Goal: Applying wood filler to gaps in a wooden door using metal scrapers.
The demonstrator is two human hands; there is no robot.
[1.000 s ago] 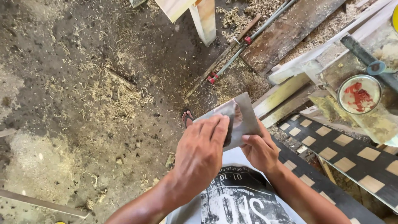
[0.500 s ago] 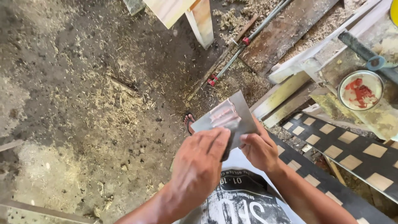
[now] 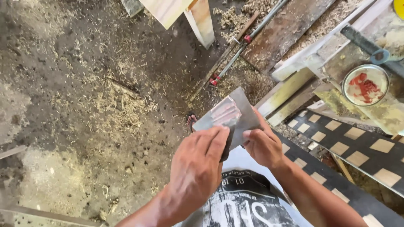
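**Item: thin metal scraper blade, held in both hands above the floor**

- **Metal blade** (image 3: pixel 235 115): flat grey sheet, roughly four-sided, tilted up and away from your chest. A smear of pinkish-red paste lies across its upper face. Judged stiff but springy, light, with edges that may be sharp and a surface likely slick where the paste sits.
- **Right hand** (image 3: pixel 264 147): your fingers (image 3: pixel 249 135) are closed on the blade's near right edge, thumb on top, carrying its weight. This near edge, clear of the paste, is the sound place to hold; pinch it flat, not by a corner.
- **Left hand** (image 3: pixel 198 166): your fingers (image 3: pixel 216 136) lie flat and together, pressing a small dark piece (image 3: pixel 226 148) against the blade's lower left portion. What that piece is cannot be told; most of it is hidden under the hand.
- **Round tin** (image 3: pixel 365 85): well to the right of your right fingers and beyond them, on a cluttered tabletop (image 3: pixel 378 115). It stands open, holding pale filler streaked with red paste, shallow in depth.
- **Chequered board** (image 3: pixel 349 145): dark with pale squares, just right of your right wrist.
- **Floor** (image 3: pixel 84 105): strewn with sawdust and shavings, beyond and left of your left fingers.
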